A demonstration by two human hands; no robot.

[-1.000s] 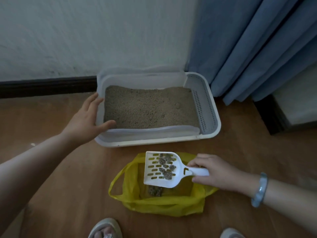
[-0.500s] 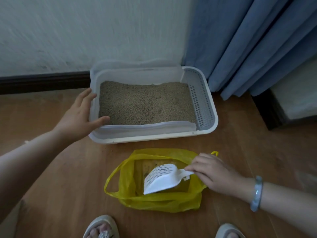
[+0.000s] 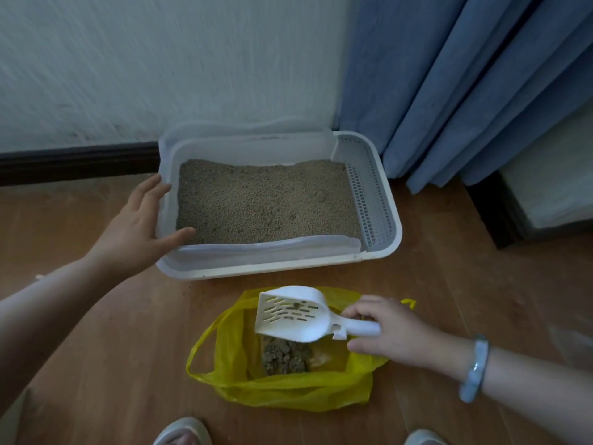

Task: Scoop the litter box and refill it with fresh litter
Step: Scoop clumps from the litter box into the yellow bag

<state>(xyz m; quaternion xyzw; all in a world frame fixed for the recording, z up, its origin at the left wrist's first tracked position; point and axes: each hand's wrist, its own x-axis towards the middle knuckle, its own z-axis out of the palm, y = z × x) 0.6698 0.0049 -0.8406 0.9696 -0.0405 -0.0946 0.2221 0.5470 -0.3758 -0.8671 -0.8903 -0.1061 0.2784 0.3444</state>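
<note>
1. Right hand: fingers curled round the handle of the white scoop, held over the open yellow bag.
2. Left hand: fingers straight and spread, resting on the litter box at its left rim, thumb over the edge.
3. Grey clumps lie in the bag; tan litter fills the box just behind it.

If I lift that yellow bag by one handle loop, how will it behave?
Likely floppy: the yellow plastic bag is thin, crumpled film lying slumped on the floor. Its mouth would probably collapse shut. The clumps pooled inside should sag it bottom-heavy, so it should hang rather than tip.
</note>
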